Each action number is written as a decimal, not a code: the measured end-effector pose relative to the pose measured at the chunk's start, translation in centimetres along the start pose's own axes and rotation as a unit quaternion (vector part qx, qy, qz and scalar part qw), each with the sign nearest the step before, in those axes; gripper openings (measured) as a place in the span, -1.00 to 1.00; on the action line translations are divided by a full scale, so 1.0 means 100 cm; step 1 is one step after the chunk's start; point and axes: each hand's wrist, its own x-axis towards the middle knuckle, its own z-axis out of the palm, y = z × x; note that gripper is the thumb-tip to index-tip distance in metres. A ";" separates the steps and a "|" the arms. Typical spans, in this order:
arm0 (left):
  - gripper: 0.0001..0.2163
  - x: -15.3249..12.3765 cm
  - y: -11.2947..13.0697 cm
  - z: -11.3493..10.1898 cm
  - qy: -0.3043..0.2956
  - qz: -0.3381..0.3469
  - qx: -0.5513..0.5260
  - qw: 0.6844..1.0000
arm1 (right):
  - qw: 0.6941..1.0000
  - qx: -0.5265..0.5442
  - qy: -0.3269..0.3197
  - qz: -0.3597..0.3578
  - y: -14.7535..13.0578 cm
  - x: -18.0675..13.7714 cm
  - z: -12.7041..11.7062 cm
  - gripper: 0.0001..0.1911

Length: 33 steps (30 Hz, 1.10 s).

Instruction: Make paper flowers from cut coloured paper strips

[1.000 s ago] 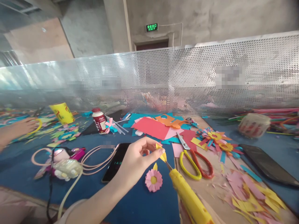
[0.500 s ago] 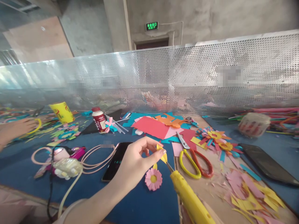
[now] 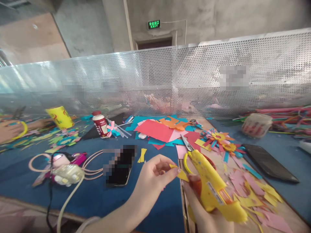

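Note:
My left hand (image 3: 157,171) pinches a small folded piece of yellow paper (image 3: 182,175) between thumb and fingertips. Closed around the handle of a yellow hot glue gun (image 3: 209,181), my right hand (image 3: 204,215) has its fingertips right by the paper's lower end; I cannot tell if they touch it. The gun's nozzle points up and away, over the scissors (image 3: 186,142), whose handles it partly covers. A sliver of pink shows under my left hand, where the pink paper flower is mostly hidden. Beyond that hand lies a bow-shaped yellow paper strip (image 3: 142,155).
Coloured paper sheets (image 3: 155,131) and paper flowers (image 3: 218,137) lie further back. Phones (image 3: 121,166) (image 3: 269,163) flank my hands. A power strip (image 3: 68,173) with cables and a bottle (image 3: 99,124) stand left; another person's hand (image 3: 8,131) is at far left. Paper scraps (image 3: 252,191) cover the right.
The glue gun has swung up and its nozzle has left the yellow paper. My right hand has come into view beside the paper. My left hand has shifted slightly down and right.

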 end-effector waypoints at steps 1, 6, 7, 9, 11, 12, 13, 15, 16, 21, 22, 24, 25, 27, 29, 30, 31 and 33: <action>-0.81 -0.001 -0.001 0.001 -0.001 -0.005 -0.009 1.000 | 1.000 0.000 0.012 0.015 0.001 0.000 0.001 -0.81; -0.83 -0.005 0.001 0.005 -0.006 -0.038 -0.031 0.999 | 0.998 -0.020 0.037 0.040 0.006 0.001 -0.002 -0.76; -0.84 -0.006 0.002 0.006 -0.009 -0.046 -0.036 0.998 | 0.997 -0.030 0.048 0.055 0.006 0.002 -0.002 -0.73; -0.84 -0.009 0.002 0.007 -0.024 -0.055 -0.046 0.997 | 0.992 -0.048 0.073 0.086 0.005 0.004 -0.002 -0.67; -0.84 -0.010 0.001 0.006 -0.049 -0.057 -0.053 0.996 | 0.990 -0.049 0.085 0.098 0.002 0.005 -0.001 -0.64; -0.84 -0.011 0.000 0.005 -0.061 -0.058 -0.052 0.995 | 0.991 -0.042 0.082 0.093 0.001 0.005 -0.001 -0.64; -0.84 -0.011 -0.001 0.004 -0.070 -0.058 -0.048 0.995 | 0.993 -0.033 0.074 0.085 0.000 0.006 -0.001 -0.64; -0.83 -0.010 -0.004 0.002 -0.076 -0.053 -0.026 0.995 | 0.996 -0.018 0.054 0.068 -0.001 0.005 0.000 -0.65; -0.82 -0.010 -0.005 0.002 -0.076 -0.047 -0.005 0.996 | 0.997 -0.012 0.045 0.061 -0.002 0.005 0.000 -0.65; -0.80 -0.011 -0.006 0.000 -0.074 -0.002 0.125 0.989 | 0.997 0.002 0.037 0.066 0.001 0.004 -0.001 -0.67; -0.81 -0.012 -0.005 0.000 -0.074 0.012 0.146 0.986 | 0.997 0.003 0.038 0.065 0.001 0.004 -0.002 -0.68; -0.83 -0.013 0.000 0.000 -0.075 0.048 0.180 0.980 | 0.998 0.006 0.028 0.054 0.000 0.005 -0.003 -0.68; -0.84 -0.013 0.003 -0.001 -0.077 0.065 0.192 0.976 | 0.999 0.008 0.017 0.047 0.000 0.006 -0.003 -0.68; -0.85 -0.012 0.010 -0.002 -0.088 0.080 0.204 0.972 | 0.999 0.017 -0.015 0.038 -0.002 0.008 -0.004 -0.69; -0.86 -0.008 0.015 -0.004 -0.107 0.066 0.209 0.970 | 0.998 0.026 -0.047 0.039 -0.004 0.011 -0.005 -0.70; -0.86 -0.005 0.017 -0.006 -0.119 0.050 0.209 0.969 | 0.997 0.030 -0.063 0.037 -0.004 0.013 -0.005 -0.71; -0.86 -0.001 0.018 -0.008 -0.131 0.032 0.208 0.969 | 0.996 0.032 -0.079 0.032 -0.003 0.015 -0.006 -0.72; -0.84 0.007 0.020 -0.014 -0.146 -0.003 0.196 0.970 | 0.994 0.029 -0.100 0.022 -0.001 0.018 -0.007 -0.72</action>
